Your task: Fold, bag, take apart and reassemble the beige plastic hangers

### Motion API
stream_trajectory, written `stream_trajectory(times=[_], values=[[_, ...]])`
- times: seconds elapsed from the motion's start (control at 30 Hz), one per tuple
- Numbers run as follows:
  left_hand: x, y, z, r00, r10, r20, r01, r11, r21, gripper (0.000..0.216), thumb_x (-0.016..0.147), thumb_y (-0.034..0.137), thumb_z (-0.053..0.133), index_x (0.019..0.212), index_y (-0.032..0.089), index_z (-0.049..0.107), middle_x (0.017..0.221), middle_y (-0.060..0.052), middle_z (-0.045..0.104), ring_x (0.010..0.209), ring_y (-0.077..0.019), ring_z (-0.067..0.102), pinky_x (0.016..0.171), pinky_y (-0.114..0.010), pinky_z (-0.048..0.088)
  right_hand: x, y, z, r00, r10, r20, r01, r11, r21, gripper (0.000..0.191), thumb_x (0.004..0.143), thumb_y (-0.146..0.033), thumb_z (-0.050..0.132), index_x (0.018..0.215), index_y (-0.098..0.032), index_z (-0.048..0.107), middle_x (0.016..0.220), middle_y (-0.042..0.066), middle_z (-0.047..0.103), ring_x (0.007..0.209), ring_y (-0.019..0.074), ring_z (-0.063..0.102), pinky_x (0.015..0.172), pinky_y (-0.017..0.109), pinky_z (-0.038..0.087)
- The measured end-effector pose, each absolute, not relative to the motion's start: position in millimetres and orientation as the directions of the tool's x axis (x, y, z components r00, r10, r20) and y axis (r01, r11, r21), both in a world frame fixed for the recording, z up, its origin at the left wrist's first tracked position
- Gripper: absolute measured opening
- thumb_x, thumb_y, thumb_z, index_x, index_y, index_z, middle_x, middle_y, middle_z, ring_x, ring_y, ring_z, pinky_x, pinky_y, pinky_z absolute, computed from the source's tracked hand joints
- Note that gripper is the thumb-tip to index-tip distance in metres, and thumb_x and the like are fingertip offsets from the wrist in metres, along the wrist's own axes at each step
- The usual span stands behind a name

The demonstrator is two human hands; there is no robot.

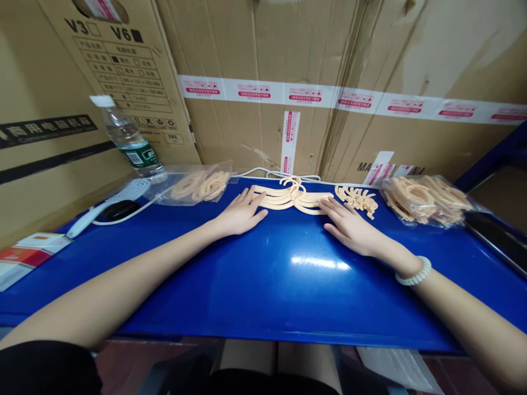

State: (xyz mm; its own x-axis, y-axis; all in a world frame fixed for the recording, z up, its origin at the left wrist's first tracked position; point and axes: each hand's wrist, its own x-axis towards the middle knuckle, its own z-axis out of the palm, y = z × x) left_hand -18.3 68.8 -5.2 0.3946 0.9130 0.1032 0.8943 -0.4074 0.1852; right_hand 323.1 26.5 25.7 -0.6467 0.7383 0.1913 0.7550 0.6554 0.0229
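A stack of small beige plastic hangers (292,197) lies at the far middle of the blue table (263,274). My left hand (241,213) rests flat and open on the table, its fingertips touching the stack's left end. My right hand (349,226) also lies flat and open, fingertips against the stack's right end. A white bead bracelet (414,272) circles my right wrist. Just right of the stack sits a smaller loose cluster of beige hooked pieces (357,198).
A clear bag of beige rings (200,185) lies at the left, another fuller bag (426,199) at the right. A water bottle (127,140), a white cable and handle (109,206) and a black object (119,209) sit far left. Cardboard boxes (288,71) wall the back.
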Motion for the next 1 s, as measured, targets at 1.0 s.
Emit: stream_trajectory(times=[1.0], values=[[-19, 69, -5, 0.612, 0.569, 0.549, 0.64, -0.764, 0.079, 0.022, 0.1, 0.026, 0.052, 0.116, 0.016, 0.064, 0.121, -0.012, 0.069, 0.114, -0.0305, 0.061, 0.098, -0.05, 0.049, 385, 61, 43, -0.464, 0.777, 0.425, 0.883, 0.44, 0.161, 0.034, 0.096, -0.029, 0.052, 0.121, -0.015, 0.071, 0.115, 0.017, 0.072, 0.107, 0.0342, 0.061, 0.09, 0.047, 0.049]])
